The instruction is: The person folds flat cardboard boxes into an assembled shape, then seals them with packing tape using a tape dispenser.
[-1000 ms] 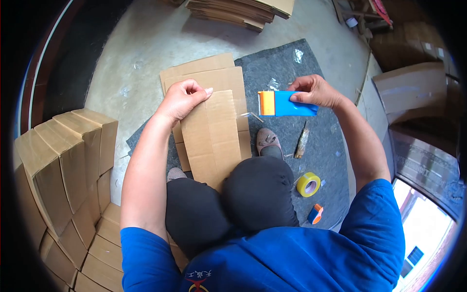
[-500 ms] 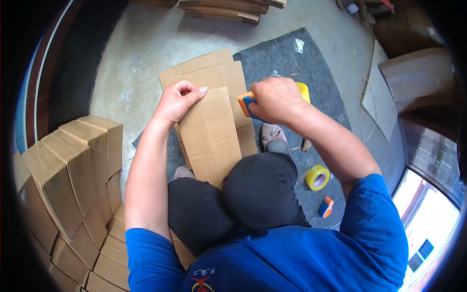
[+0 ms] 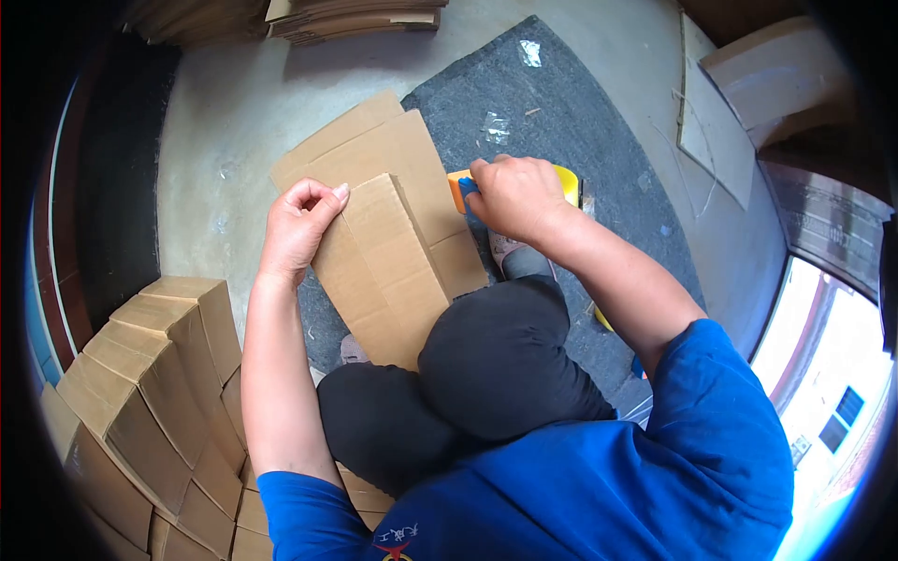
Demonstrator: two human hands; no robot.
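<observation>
A folded cardboard piece point(image 3: 383, 266) leans up from between my knees, and my left hand point(image 3: 304, 224) pinches its top left corner. My right hand point(image 3: 517, 198) is closed around an orange and blue tape dispenser point(image 3: 459, 191), just right of the cardboard's top. A yellow tape roll point(image 3: 568, 184) shows behind that hand. More flat cardboard point(image 3: 416, 154) lies beyond the held piece, on the dark mat.
Folded boxes point(image 3: 159, 355) are stacked at the lower left. Another cardboard stack point(image 3: 355, 19) stands at the top. The grey mat point(image 3: 599, 140) bears bits of clear plastic point(image 3: 496, 127). A yellow edge point(image 3: 603, 319) peeks out beside my right forearm.
The view has shifted, moving the floor and stacks within the frame. The held cardboard has turned, showing a folded right edge. Both hands keep their hold.
</observation>
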